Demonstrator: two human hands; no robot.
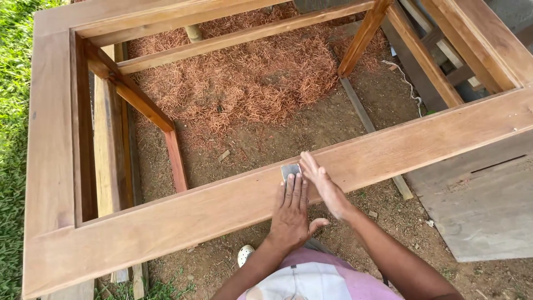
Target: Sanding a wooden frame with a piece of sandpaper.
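Grey sanding pad (290, 169) lies under left hand (292, 208) fingertips, right hand (323, 182) beside

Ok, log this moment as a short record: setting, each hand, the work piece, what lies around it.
setting: outdoors, bare dirt ground
work piece: wooden frame of wide planks, open in the middle
left hand: flat, palm down on the near rail, fingertips on a small grey sanding pad
right hand: open, edge-on against the rail beside the pad
under the frame: reddish wood shavings
left edge: grass
right: grey board on the ground
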